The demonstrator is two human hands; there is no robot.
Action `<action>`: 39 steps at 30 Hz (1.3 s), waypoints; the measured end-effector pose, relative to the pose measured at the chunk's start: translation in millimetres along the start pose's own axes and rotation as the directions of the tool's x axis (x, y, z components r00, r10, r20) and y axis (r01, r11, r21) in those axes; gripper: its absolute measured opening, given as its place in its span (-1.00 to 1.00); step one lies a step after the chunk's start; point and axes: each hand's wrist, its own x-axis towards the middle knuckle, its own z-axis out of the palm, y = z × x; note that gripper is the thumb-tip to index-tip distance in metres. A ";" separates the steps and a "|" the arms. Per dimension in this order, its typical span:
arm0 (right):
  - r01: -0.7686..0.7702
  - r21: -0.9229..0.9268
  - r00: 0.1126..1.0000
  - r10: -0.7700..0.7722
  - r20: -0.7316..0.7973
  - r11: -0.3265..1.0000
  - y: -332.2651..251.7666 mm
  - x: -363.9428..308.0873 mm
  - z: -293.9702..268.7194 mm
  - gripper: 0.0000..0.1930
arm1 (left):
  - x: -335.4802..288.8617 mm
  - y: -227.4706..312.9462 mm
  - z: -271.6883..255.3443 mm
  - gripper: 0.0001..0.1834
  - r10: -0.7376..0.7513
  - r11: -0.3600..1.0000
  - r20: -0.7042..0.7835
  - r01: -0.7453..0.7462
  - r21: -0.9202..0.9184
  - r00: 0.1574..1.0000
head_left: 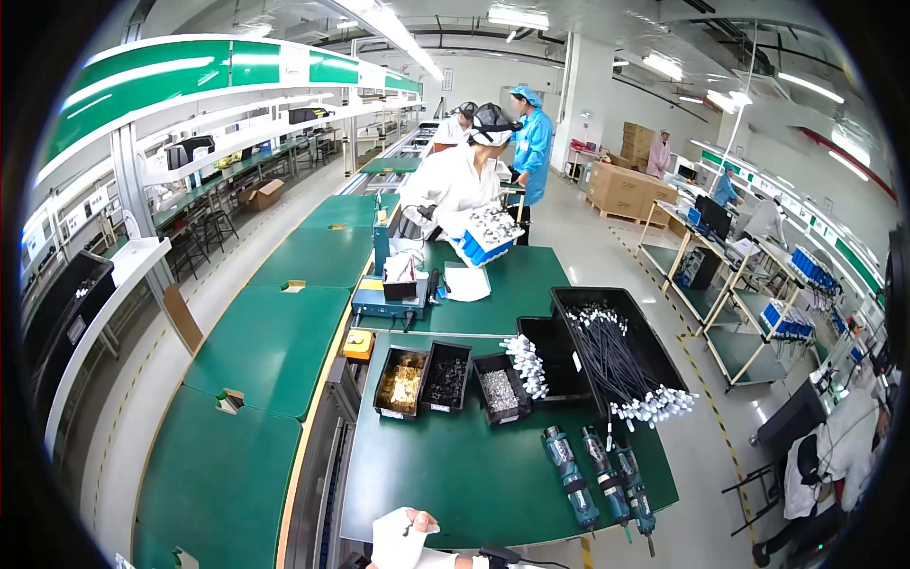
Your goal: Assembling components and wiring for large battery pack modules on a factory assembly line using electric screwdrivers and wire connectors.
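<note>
At the near edge of the green table, my left hand (398, 539) wears a white glove with bare fingertips. Its fingers are curled together, and a small dark spot shows by them; I cannot make out what they hold. Just right of it, along the lower rim, a little of my right hand (438, 559) shows in white, its fingers hidden. Beyond the hands stand black bins of gold-coloured parts (402, 381), black parts (446, 379) and silver parts (500, 391). Several teal-and-black power screwdrivers (572, 479) lie to the right.
A large black tray (566, 303) holds black cables (616, 356) with white ends overhanging its near side. An orange box (358, 345) and a blue device (389, 302) stand at left. Across the table a person in white (455, 180) holds a blue-and-white tray (485, 237).
</note>
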 end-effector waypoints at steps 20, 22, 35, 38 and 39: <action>0.252 -0.887 0.933 -0.340 0.116 0.388 -21.5 0.8 -22.7 -0.67 | -2.5 15.4 -6.8 -0.61 0.000 -0.075 0.159 0.159 -0.984 0.987; 0.283 -0.413 0.954 -0.299 0.027 0.866 -16.8 -0.2 -37.3 -0.69 | -5.8 33.4 -11.2 -0.61 0.306 0.126 0.324 0.300 -0.946 0.895; 0.227 0.108 0.762 -0.245 0.600 0.968 -62.8 34.7 -91.6 -0.88 | -69.7 -38.9 77.1 -0.62 0.200 0.729 0.836 0.491 -0.476 0.512; 0.085 0.050 0.759 -0.097 0.644 0.995 -66.2 37.6 -100.7 -0.87 | -60.9 -46.2 74.4 -0.62 0.128 0.704 0.786 0.503 -0.502 0.605; 0.014 -0.052 0.759 0.023 0.651 0.999 -61.6 38.9 -104.6 -0.87 | -57.9 -47.9 74.1 -0.63 0.106 0.703 0.766 0.497 -0.508 0.634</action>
